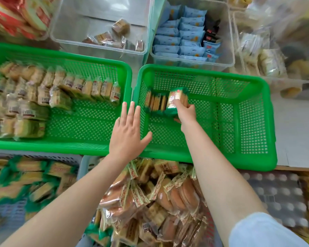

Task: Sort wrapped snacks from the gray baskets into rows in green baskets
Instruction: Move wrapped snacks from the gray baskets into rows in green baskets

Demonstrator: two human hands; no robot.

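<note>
Green basket (pixel 253 122), right half free

Snack shop stockroom: green baskets (pixel 257 81), clear bins (pixel 146 32) of wrapped snacks.

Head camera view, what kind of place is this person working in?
Probably a snack shop's stocking or sorting area. Two green baskets hold rows of wrapped snacks, clear bins behind hold sorted blue packets, and bulk wrapped cakes fill a basket in front.

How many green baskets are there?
2. One green plastic basket sits on the left, holding rows of wrapped snacks; the other green plastic basket sits on the right, nearly empty. More may lie outside the view.
</note>
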